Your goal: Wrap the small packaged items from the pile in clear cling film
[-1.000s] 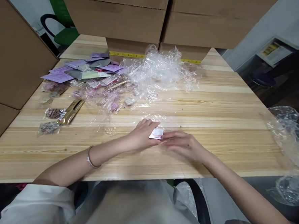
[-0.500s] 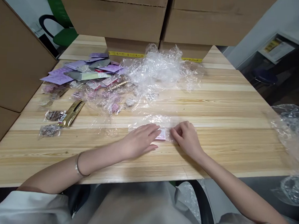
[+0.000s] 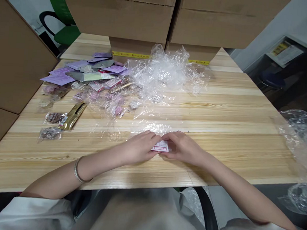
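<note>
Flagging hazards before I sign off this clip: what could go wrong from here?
The left hand and right hand partly cover the pink-printed white card, so a crease or slip might go unnoticed.

Clear film lies just beyond the hands and could snag or wrinkle.

The crumpled clear plastic adjoins the heap with purple packets; tugging it might drag some along.
</note>
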### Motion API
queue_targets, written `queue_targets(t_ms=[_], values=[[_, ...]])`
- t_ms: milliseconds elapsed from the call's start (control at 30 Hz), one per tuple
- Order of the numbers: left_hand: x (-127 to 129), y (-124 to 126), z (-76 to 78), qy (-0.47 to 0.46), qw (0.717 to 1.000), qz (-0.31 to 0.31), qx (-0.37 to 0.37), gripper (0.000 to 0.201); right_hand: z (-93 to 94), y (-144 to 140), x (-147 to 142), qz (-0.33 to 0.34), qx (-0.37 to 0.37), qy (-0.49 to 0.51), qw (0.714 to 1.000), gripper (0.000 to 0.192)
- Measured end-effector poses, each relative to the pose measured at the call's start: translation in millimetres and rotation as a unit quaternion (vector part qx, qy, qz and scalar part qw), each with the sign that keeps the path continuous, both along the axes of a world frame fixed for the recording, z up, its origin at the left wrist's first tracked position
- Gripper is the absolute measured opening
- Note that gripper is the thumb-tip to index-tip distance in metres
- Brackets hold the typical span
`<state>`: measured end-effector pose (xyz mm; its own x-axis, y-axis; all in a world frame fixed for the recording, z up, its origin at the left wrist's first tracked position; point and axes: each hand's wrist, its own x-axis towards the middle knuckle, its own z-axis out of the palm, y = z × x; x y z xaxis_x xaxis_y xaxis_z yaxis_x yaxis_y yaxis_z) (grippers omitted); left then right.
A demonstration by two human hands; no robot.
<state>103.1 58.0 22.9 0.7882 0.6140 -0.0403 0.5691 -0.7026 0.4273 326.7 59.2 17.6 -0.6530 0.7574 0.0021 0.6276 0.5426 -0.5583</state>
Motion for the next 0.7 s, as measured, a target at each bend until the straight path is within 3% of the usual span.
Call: queue_targets(t_ms=[100, 200, 367, 433, 567, 633, 700], values=[[0.7, -0.9, 5.0, 0.042, 0.998, -0.004, 0.040, 0.029, 7.9, 8.6, 1.1, -0.013, -0.086, 0.009, 0.996, 0.032], [0.4, 4.8, 5.1, 0.063, 0.996, 0.001, 0.061, 0.021, 14.5, 16.7, 3.5, -0.004, -0.116, 0.033, 0.993, 0.028], [-5.0, 23.8, 1.8, -0.004, 0.998, 0.005, -0.065, 0.028, 12.7, 27.5, 5.8, 0.008, -0.158, 0.045, 0.986, 0.030], [-5.2, 26.3, -1.1, -0.006, 0.999, 0.010, -0.036, 0.032, 7.9, 30.8, 4.7, -0.012, -0.106, 0.014, 0.994, 0.028], [-2.1, 21.0, -7.4, 0.044, 0.993, 0.014, 0.110, 0.045, 3.9, 27.5, -0.7, -0.027, 0.089, -0.074, 0.993, 0.020], [-1.5, 18.7, -8.4, 0.053, 0.992, 0.002, 0.116, 0.056, 5.9, 19.3, -3.7, -0.005, 0.107, -0.085, 0.991, 0.016], [-2.2, 19.2, -7.3, 0.054, 0.994, -0.009, 0.098, 0.053, 8.7, 10.1, -5.4, 0.012, 0.102, -0.090, 0.991, 0.020]])
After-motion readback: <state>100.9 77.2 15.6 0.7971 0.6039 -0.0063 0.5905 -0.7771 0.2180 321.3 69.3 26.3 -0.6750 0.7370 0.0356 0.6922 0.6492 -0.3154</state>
